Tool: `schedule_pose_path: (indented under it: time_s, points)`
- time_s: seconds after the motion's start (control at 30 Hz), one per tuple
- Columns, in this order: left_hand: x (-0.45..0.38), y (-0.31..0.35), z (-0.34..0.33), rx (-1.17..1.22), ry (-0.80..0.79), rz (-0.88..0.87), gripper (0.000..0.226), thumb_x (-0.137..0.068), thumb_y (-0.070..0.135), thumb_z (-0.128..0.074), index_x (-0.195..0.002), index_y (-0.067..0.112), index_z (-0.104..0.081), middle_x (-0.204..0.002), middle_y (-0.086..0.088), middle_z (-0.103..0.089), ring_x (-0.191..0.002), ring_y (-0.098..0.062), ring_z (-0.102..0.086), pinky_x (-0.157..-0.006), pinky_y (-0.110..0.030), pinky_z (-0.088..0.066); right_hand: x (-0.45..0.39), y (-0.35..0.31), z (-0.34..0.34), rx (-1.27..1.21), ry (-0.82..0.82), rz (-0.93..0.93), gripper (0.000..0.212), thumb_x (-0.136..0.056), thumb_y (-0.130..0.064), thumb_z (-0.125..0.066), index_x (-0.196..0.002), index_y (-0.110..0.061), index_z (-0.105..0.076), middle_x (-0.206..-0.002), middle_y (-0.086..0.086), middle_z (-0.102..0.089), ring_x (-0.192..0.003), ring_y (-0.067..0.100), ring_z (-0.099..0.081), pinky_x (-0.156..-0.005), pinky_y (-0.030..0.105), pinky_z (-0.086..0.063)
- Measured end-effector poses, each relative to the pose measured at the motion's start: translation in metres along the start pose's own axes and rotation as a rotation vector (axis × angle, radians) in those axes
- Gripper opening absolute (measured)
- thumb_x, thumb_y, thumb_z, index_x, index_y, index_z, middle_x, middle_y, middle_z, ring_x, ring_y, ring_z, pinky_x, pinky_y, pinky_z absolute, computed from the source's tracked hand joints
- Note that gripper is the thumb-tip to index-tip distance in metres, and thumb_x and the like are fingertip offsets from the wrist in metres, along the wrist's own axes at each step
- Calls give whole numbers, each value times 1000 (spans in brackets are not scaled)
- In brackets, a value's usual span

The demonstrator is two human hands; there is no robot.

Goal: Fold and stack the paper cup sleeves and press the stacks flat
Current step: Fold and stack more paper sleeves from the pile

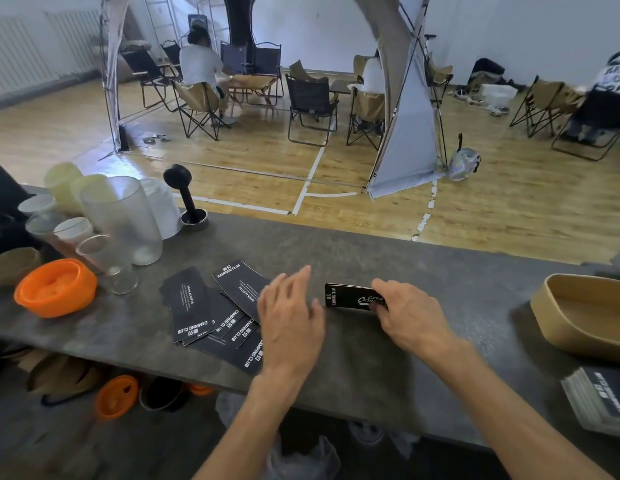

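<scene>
While the right hand (403, 315) pinches a folded black sleeve (350, 297) against the grey counter (353, 258), thumb and fingers curled over its right end, the left hand (290, 318) hovers beside it with fingers spread and loose, holding nothing. Under and left of that hand lies a fan of flat sleeves (211, 311), overlapping, white lettering up. At the counter's near right edge sits a squared stack (601, 398) of sleeves. Beyond it a tan tray (557, 317) shows only its bare floor. On the left an orange lid (55, 287) lies near a brown bowl (10, 263), whose contents I cannot tell. Behind them stand clear cups (123, 220), nested and stacked, holding nothing visible. Farther back a black tamper (187, 199) stands in a metal ring. Past the counter, folding chairs (310, 102) stand on a wood floor.
</scene>
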State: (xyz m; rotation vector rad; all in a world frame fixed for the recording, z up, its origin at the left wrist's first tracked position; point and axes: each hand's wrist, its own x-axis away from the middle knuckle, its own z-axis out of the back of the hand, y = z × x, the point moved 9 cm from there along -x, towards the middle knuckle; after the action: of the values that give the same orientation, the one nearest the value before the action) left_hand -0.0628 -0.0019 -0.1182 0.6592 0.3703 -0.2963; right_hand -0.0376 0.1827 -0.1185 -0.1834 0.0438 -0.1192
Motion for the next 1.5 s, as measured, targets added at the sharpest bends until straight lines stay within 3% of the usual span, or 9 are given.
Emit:
schedule_pose_path:
  time_s: [0.17,0.37,0.57,0.8,0.97,1.1,1.23,1.37,1.5]
  points:
    - [-12,-64,17,-288,-207,243,55,-90,47,-61,-134,16,-49,-143,-7,-47,-131,-29,-39,-105,-43,-34,-2,2,0,-10,8,-2,10,-100,-33,-47,-97,-25,-43,-98,-2,-57,-97,23,-55,-65,34,-38]
    - [-5,-50,26,-259,-204,180,32,-91,39,-63,-113,16,-59,-109,-2,-66,-109,-26,-54,-87,-37,-41,-3,2,1,-8,9,-12,11,-100,-35,-47,-100,-24,-45,-100,-2,-58,-100,23,-55,-66,34,-37]
    - [1,-54,20,-258,-359,133,53,-87,49,-64,-132,24,-51,-136,5,-52,-128,-21,-42,-101,-37,-36,-2,3,0,-14,10,-15,11,-100,-34,-48,-102,-23,-47,-101,-2,-58,-101,23,-54,-66,34,-37]
    - [6,-51,19,-273,-512,9,60,-84,41,-69,-138,29,-46,-133,11,-47,-123,-16,-42,-102,-31,-34,-3,5,-1,-20,15,-13,12,-100,-36,-48,-100,-24,-46,-100,-2,-58,-101,23,-54,-67,35,-40]
    - [-2,-30,39,-235,-355,-134,28,-85,30,-55,-109,31,-71,-99,12,-70,-101,-15,-60,-85,-32,-43,-3,4,-1,-21,22,-3,13,-100,-36,-49,-102,-23,-47,-99,-2,-57,-100,23,-54,-67,34,-39]
    - [2,24,43,-27,-223,-344,24,-80,27,-47,-87,30,-70,-87,16,-64,-94,-13,-58,-87,-37,-43,-4,5,-1,-21,15,-7,12,-100,-35,-49,-101,-23,-47,-99,-2,-57,-100,23,-54,-66,34,-37]
    - [4,53,2,-33,-283,-424,29,-82,18,-44,-98,30,-65,-95,9,-55,-95,-16,-54,-105,-49,-35,-3,4,-1,-23,5,-11,12,-99,-34,-49,-100,-23,-48,-97,-2,-57,-98,22,-54,-66,34,-38]
    - [-6,62,-24,167,-299,-346,50,-83,-9,-51,-127,14,-52,-129,-3,-42,-114,-17,-50,-98,-21,-42,0,2,2,-31,-6,-3,6,-95,-26,-52,-100,-23,-50,-97,-2,-59,-97,22,-56,-69,38,-49]
    - [-15,41,-28,54,-156,-262,41,-87,7,-68,-125,11,-54,-144,-9,-34,-129,-21,-44,-104,-32,-46,2,2,2,-42,-39,-7,11,-89,-25,-52,-100,-24,-50,-98,-3,-59,-98,21,-55,-75,42,-52]
